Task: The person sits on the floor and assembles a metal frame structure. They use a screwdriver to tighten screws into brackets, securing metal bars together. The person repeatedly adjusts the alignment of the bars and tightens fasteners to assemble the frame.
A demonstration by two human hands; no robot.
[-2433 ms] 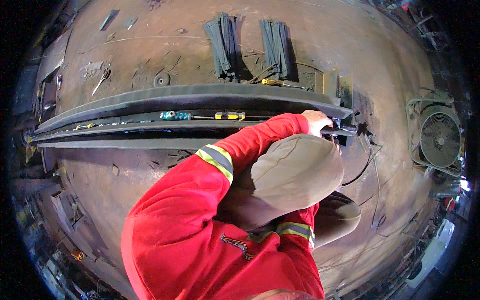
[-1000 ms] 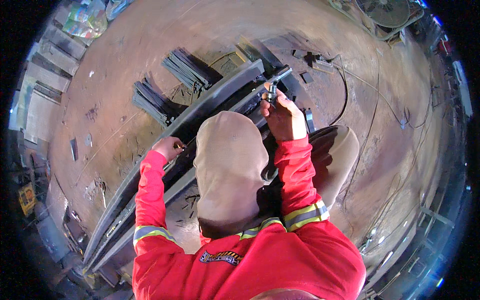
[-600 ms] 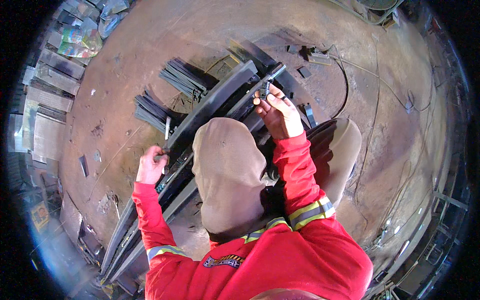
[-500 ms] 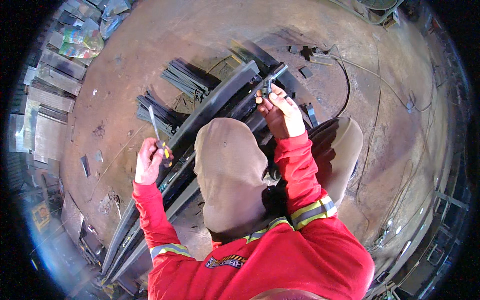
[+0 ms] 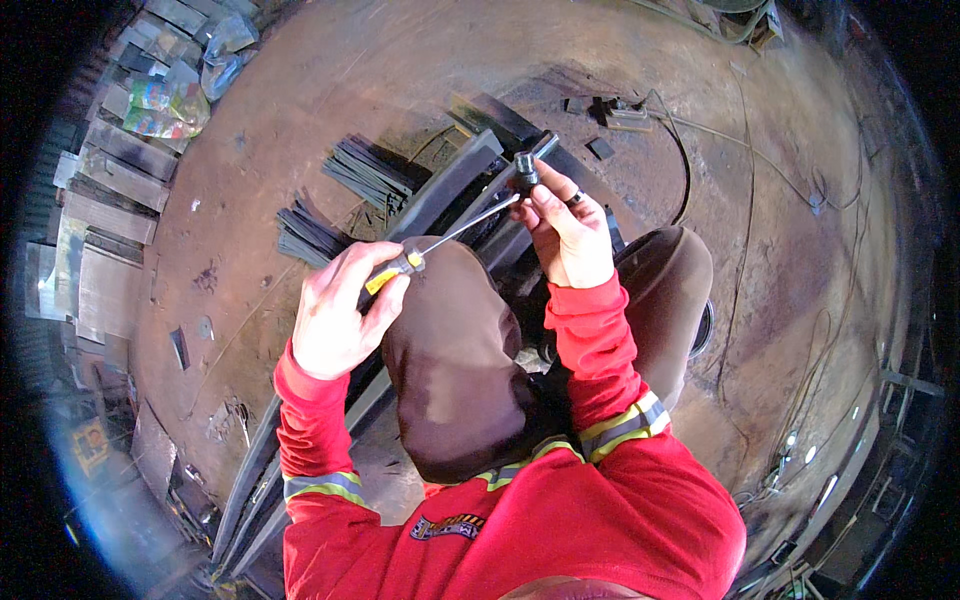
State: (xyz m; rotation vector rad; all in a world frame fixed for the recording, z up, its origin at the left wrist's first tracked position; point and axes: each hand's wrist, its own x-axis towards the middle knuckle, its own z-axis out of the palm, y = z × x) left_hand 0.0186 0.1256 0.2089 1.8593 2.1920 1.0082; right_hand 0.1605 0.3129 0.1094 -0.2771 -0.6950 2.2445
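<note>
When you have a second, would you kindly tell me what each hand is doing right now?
Left hand: closed, holding a screwdriver.
Right hand: closed, holding a small dark cylindrical part.

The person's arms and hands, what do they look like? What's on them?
Both arms have long red sleeves, each with a grey band edged in yellow-green. The left hand and right hand wear no gloves, and a dark ring sits on one finger of the right.

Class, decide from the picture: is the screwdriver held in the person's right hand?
No, the left hand grips the screwdriver, while the right hand holds a small dark part.
</note>
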